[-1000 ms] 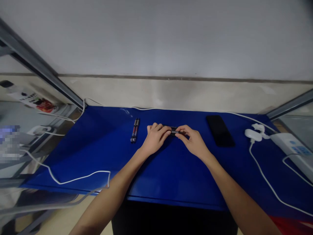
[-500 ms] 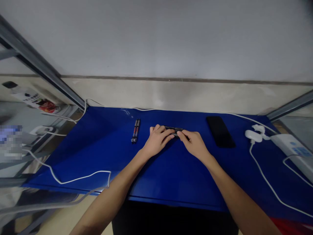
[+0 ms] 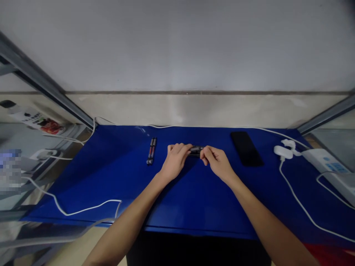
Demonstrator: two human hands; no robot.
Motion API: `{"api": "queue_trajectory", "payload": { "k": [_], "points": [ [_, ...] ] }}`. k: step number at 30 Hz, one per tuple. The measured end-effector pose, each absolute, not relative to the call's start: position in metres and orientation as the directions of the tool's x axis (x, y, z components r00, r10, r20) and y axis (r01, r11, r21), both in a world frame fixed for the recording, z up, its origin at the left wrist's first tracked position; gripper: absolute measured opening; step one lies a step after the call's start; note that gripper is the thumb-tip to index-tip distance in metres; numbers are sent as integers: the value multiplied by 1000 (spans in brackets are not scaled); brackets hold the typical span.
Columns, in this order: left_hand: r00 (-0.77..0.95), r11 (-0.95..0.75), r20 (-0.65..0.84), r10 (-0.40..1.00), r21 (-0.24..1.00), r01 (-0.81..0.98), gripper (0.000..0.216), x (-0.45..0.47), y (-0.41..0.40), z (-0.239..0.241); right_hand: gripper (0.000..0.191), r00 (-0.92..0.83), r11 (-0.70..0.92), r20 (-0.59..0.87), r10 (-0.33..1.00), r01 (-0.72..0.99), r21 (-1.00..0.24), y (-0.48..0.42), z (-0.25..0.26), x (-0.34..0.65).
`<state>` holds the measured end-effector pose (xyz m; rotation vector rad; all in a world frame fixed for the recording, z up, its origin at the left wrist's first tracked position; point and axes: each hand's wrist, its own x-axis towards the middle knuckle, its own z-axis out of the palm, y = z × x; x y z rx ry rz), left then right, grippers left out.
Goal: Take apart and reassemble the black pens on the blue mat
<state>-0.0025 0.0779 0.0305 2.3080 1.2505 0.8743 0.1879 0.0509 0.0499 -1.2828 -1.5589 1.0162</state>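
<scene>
Several dark pens (image 3: 195, 150) lie sideways between my hands at the middle of the blue table (image 3: 194, 199); their ends are hidden under my fingers. My left hand (image 3: 177, 155) is closed over the left end of the pens, knuckles up. At the other end, the bent fingers of my right hand (image 3: 215, 159) pinch the pens. Left of my hands, two more pens (image 3: 151, 150) with grey, red and dark parts rest side by side, pointing away from me.
A black phone (image 3: 246, 149) lies to the right. Beyond it are a white charger (image 3: 283, 152) with its cable and a white power strip (image 3: 330, 160). A white cable (image 3: 88, 207) crosses the left side. A bottle (image 3: 34, 117) stands at far left.
My right fingers have curled in more around the right end of the pens. My left fingers have drawn back slightly, baring more of the pens. The view has shifted a little.
</scene>
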Motion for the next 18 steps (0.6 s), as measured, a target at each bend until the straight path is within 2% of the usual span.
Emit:
{"api": "queue_trajectory", "payload": {
  "k": [2, 4, 6, 8, 13, 18],
  "points": [
    [300, -443, 337, 892, 784, 435, 27, -3, 79, 32, 35, -104, 185, 160, 982, 309, -933, 52, 50, 187],
    [217, -351, 308, 926, 916, 195, 23, -2, 82, 35, 24, -103, 239, 216, 971, 358, -903, 53, 49, 185],
    [203, -278, 274, 940, 960, -9, 23, 0, 84, 37, 24, -147, 295, 257, 955, 381, -876, 54, 46, 184],
    [209, -217, 240, 948, 968, -128, 26, 2, 85, 37, 33, -200, 313, 255, 946, 355, -881, 55, 43, 183],
    [194, -137, 179, 965, 968, -211, 30, 4, 87, 32, 26, -137, 205, 173, 975, 266, -942, 57, 42, 188],
    [128, -99, 110, 986, 991, -94, 30, -1, 91, 29, 21, 70, 165, 170, 983, 66, -984, 63, 43, 198]
  ]
}}
